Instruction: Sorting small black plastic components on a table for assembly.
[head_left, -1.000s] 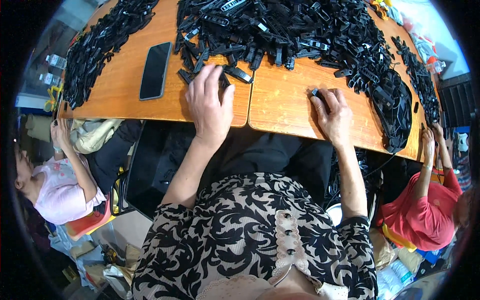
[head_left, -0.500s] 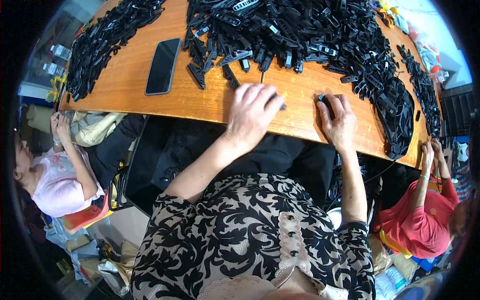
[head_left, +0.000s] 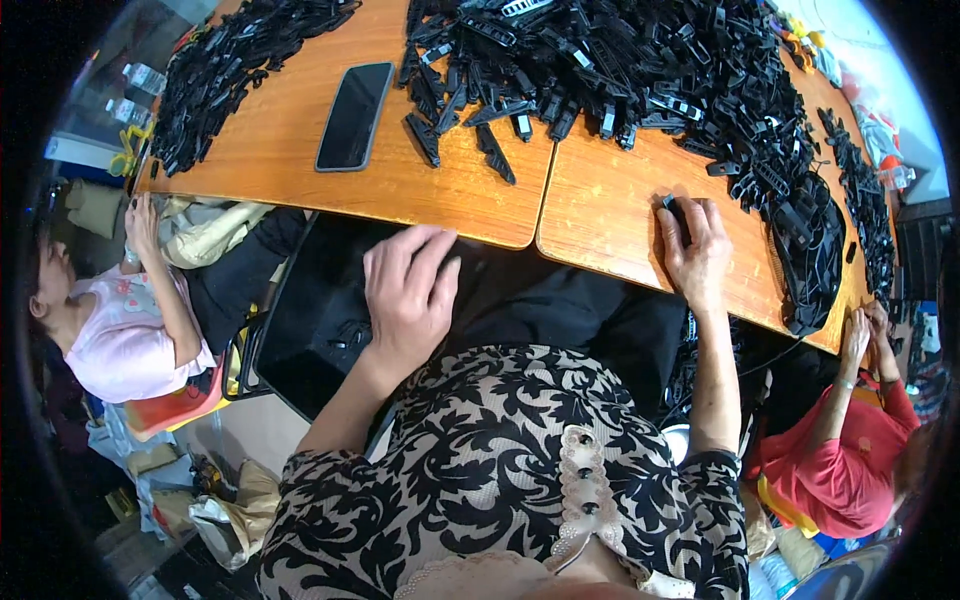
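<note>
My left hand hangs just off the table's near edge, above a black tray-like surface. Its fingers are apart and I see nothing in them. My right hand rests on the wooden tabletop, closed round a small black plastic part that pokes out between thumb and fingers. Beyond the hands lies a large heap of black plastic clip-like parts. One loose clip-like part lies at its near side, close to the seam in the table.
A phone lies flat on the left. More black parts are piled at far left and far right. A black mesh bag sits at the right edge. One person sits left, another right.
My left hand has drawn back from the tabletop toward the lower left, and its fingers have spread. The dark piece beside it no longer shows. My right hand stays closed; the view shifted slightly.
</note>
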